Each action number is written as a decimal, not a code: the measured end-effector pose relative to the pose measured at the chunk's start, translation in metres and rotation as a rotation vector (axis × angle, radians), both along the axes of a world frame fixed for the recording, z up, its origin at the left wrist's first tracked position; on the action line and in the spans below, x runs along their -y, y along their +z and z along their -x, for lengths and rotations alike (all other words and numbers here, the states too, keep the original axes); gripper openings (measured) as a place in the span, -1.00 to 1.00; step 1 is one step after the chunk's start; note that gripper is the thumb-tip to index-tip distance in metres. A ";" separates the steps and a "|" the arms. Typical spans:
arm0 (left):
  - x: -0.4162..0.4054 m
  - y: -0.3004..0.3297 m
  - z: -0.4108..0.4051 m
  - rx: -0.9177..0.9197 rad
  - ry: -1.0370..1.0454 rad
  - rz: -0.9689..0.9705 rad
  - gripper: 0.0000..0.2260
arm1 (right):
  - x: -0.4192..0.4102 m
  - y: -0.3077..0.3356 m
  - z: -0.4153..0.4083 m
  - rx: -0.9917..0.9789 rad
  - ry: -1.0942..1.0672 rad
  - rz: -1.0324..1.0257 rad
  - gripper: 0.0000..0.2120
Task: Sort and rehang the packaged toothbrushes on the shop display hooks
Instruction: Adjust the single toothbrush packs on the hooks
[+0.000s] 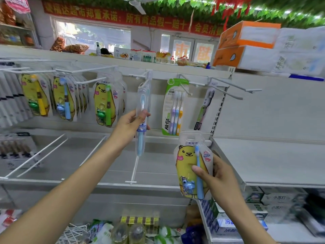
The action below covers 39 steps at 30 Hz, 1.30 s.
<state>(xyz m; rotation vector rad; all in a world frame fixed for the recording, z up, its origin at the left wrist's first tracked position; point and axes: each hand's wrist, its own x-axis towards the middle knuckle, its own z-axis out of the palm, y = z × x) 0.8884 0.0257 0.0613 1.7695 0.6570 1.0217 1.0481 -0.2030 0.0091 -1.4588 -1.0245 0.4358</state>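
Observation:
My left hand [131,123] grips a clear pack with a light-blue toothbrush [142,103]; the pack's top loop sits at a white hook [146,77] on the display rail. My right hand [215,175] holds a yellow bear pack with a blue toothbrush [190,166] lower down, in front of the shelf edge. Similar bear packs hang at the left: a yellow-brush one [35,95], a blue-brush one [64,98] and a green-brush one [105,103]. An All-fix three-brush pack [174,110] and a dark toothbrush pack [204,108] hang to the right.
Bare white hooks [237,88] jut out at the right end of the rail. Wire dividers [134,166] cross the shelf below. Tissue boxes [246,44] sit on the top shelf at the right. Toothpaste boxes [274,199] fill the lower right shelf, and assorted goods lie at the bottom.

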 end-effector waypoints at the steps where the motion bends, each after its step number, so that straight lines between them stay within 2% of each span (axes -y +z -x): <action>1: -0.006 0.000 -0.005 -0.009 0.009 0.009 -0.69 | 0.002 0.001 0.000 -0.017 -0.005 -0.001 -0.71; 4: -0.025 0.001 -0.022 -0.025 0.026 0.016 -0.72 | 0.010 0.003 0.001 -0.047 -0.020 -0.001 -0.72; 16: -0.052 0.001 -0.051 -0.088 0.090 0.024 -0.57 | 0.037 -0.009 0.002 -0.135 -0.071 0.038 -0.74; 19: -0.051 -0.014 -0.043 -0.175 0.064 0.076 -0.51 | 0.038 -0.012 0.007 -0.141 -0.061 0.036 -0.72; 22: -0.042 -0.043 -0.025 -0.315 0.040 0.072 -0.58 | 0.035 -0.015 0.015 -0.152 -0.044 0.001 -0.70; 25: -0.025 -0.070 0.003 -0.398 -0.011 0.080 -0.65 | 0.027 -0.016 0.025 -0.161 0.009 -0.025 -0.56; 29: 0.003 -0.087 0.043 -0.362 -0.012 0.059 -0.71 | 0.006 -0.011 0.044 -0.187 0.116 -0.030 -0.79; 33: 0.032 -0.082 0.081 -0.262 -0.026 0.003 -0.81 | -0.020 -0.004 0.063 -0.163 0.228 -0.044 -0.77; 39: 0.085 -0.074 0.118 -0.118 -0.095 0.109 -0.79 | -0.053 0.013 0.090 -0.171 0.440 -0.126 -0.75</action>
